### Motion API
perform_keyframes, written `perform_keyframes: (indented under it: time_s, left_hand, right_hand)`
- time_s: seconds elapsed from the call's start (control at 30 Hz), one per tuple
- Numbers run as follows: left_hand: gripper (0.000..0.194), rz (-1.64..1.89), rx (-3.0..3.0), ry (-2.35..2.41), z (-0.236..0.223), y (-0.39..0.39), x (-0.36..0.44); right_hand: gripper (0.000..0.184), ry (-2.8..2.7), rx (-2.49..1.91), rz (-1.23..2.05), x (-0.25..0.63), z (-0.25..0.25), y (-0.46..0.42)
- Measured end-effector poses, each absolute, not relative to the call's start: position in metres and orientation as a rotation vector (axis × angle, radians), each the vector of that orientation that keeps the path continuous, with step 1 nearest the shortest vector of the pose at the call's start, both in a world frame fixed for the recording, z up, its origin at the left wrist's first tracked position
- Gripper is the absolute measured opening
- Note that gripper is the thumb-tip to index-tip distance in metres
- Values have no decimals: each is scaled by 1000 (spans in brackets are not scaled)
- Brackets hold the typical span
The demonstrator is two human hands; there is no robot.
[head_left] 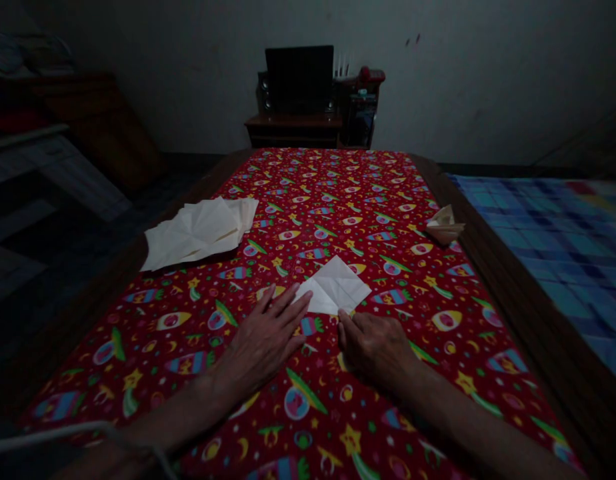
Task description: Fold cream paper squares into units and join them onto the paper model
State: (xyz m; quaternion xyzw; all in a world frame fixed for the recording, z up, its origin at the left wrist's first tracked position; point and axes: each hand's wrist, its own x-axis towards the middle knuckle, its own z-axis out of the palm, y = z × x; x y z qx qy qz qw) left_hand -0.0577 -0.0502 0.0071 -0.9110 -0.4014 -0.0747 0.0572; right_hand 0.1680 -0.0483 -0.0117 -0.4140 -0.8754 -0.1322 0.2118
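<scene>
A piece of folded white paper (334, 285) with crease lines lies on the red patterned cloth in front of me. My left hand (271, 333) rests flat with its fingers spread, the fingertips on the paper's left corner. At the paper's lower edge, my right hand (375, 340) is closed, its fingers curled in and the index finger and thumb on the edge. Part of the paper's left side is hidden under my left fingers. A stack of creased pale papers (198, 230) lies farther to the left. Over at the right edge sits a folded tan paper piece (445, 225).
The cloth (318, 187) covers a dark wooden table (518, 320). Beyond it stand a monitor (299, 79) with speakers and a small cabinet (361, 117). To the right is a blue plaid sheet (518, 227). A white cable (88, 428) crosses the lower left.
</scene>
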Motion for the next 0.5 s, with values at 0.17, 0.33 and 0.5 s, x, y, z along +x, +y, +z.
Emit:
perform_keyframes:
  time_s: [0.17, 0.33, 0.5]
  left_hand:
    - [46, -275, -2900, -1141, 1, -48, -28]
    - [43, -316, -2886, -1184, 1, -51, -38]
    - [40, -365, -2885, -1177, 4, -49, -49]
  right_hand:
    - [15, -2477, -1192, -287, 168, -12, -51]
    - [20, -2368, -1220, -208, 177, -5, -41]
    - [28, -2178, -1396, -181, 198, -4, -8]
